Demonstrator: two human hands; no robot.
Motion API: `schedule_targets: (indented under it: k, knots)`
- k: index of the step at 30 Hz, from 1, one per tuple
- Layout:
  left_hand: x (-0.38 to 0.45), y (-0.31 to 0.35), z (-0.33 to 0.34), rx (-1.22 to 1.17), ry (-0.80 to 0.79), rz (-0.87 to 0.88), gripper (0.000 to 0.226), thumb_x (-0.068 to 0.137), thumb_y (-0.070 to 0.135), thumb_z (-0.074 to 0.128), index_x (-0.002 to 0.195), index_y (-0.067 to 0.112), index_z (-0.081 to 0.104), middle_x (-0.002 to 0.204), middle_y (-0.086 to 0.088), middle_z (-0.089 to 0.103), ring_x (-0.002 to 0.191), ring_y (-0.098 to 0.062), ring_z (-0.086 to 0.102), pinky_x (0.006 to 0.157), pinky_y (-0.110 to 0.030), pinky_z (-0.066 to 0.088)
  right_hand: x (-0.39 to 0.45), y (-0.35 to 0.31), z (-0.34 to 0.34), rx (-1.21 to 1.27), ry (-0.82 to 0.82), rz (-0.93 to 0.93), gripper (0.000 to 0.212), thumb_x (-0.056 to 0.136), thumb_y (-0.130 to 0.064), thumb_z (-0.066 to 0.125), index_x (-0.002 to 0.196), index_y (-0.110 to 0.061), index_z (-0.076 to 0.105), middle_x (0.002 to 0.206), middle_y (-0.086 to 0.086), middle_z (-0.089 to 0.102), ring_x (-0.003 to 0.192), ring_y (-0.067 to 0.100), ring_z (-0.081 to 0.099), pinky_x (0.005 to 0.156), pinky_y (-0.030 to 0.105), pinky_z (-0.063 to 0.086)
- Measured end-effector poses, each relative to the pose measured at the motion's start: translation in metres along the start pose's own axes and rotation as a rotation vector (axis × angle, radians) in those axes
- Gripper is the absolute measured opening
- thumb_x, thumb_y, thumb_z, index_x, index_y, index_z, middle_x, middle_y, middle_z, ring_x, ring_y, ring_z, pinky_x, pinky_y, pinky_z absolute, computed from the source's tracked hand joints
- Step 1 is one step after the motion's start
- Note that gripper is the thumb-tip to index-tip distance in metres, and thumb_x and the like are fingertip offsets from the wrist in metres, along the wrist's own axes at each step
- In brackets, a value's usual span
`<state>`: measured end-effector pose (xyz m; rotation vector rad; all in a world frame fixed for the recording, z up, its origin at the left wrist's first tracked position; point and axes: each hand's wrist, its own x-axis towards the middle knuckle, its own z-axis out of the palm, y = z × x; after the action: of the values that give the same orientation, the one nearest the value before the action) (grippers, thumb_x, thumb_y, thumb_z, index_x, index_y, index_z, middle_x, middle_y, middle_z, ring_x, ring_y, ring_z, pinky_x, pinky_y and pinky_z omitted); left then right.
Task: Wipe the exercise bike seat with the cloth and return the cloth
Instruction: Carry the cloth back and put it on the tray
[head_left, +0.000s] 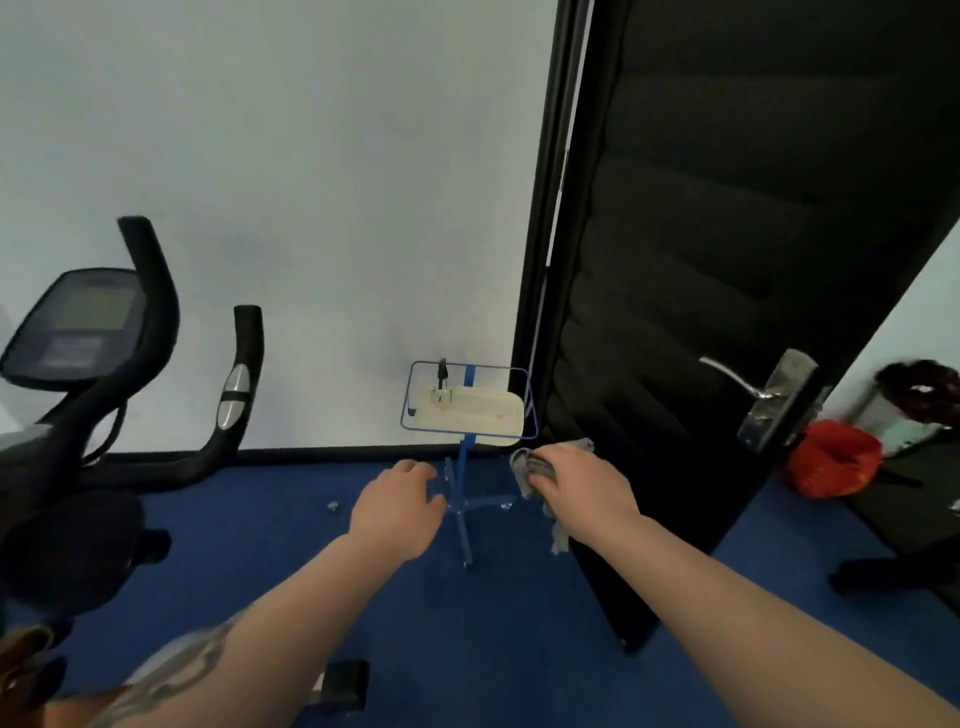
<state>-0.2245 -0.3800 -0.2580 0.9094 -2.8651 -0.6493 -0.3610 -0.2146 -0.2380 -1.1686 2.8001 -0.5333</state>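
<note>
Lower left corner: blurred brown and black shapes, cut off by the frame, not identifiable.
Exercise bike (104, 415): at far left, only partly in frame; console and two black handlebars visible, seat not clearly made out among the dark blurred parts low down.
Left hand (397, 506): stretched forward over the floor, empty, fingers loosely curled, touching nothing.
Right hand (582, 480): closed around a grey cloth (527, 470), bunched at the fingers with an end dangling beneath the wrist.
Blue stand (462, 493): just beyond both hands, thin pole on splayed legs.
Tray (483, 415): pale, on top of the stand, just above the cloth; small items on it too blurred to name.
Floor (498, 649): deep blue carpet.
Wall (311, 182): plain white, dark skirting.
Door (727, 260): black, open, silver lever handle.
Beyond the door: red bag (831, 465), smeared dark shapes.
</note>
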Motion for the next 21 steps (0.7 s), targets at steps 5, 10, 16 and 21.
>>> schedule_targets:
  k: [5, 10, 16, 21]
  knots:
    - [0.074, 0.010, 0.006, -0.019, 0.030, -0.019, 0.045, 0.092, 0.033, 0.044, 0.135, 0.020, 0.045, 0.143, 0.001, 0.042, 0.124, -0.022, 0.044, 0.098, -0.036, 0.041, 0.074, 0.022, 0.010, -0.014, -0.036, -0.021, 0.020, 0.095, -0.034, 0.048, 0.099, -0.022, 0.062, 0.102, 0.001, 0.065, 0.085, 0.023, 0.064, 0.069, 0.037, 0.051]
    - [0.155, 0.018, 0.016, -0.009, 0.022, -0.064, 0.042, 0.091, 0.033, 0.044, 0.131, 0.019, 0.048, 0.140, -0.001, 0.045, 0.118, -0.023, 0.049, 0.095, -0.038, 0.044, 0.162, 0.053, 0.016, 0.045, -0.064, -0.053, 0.019, 0.094, -0.031, 0.048, 0.099, -0.022, 0.063, 0.101, -0.001, 0.065, 0.084, 0.020, 0.064, 0.069, 0.035, 0.050]
    - [0.255, 0.042, 0.021, -0.021, 0.048, -0.101, 0.044, 0.090, 0.032, 0.043, 0.132, 0.020, 0.047, 0.140, 0.001, 0.045, 0.117, -0.022, 0.051, 0.094, -0.037, 0.044, 0.254, 0.091, 0.023, 0.026, -0.078, -0.066, 0.022, 0.096, -0.034, 0.047, 0.105, -0.022, 0.062, 0.110, -0.001, 0.062, 0.093, 0.023, 0.063, 0.074, 0.038, 0.051]
    - [0.309, 0.047, 0.036, -0.056, 0.009, -0.115, 0.043, 0.090, 0.031, 0.044, 0.132, 0.020, 0.047, 0.141, 0.002, 0.044, 0.117, -0.022, 0.050, 0.091, -0.035, 0.044, 0.314, 0.111, 0.038, 0.007, -0.164, -0.041, 0.021, 0.095, -0.032, 0.047, 0.103, -0.019, 0.062, 0.111, 0.002, 0.062, 0.093, 0.025, 0.062, 0.075, 0.039, 0.051]
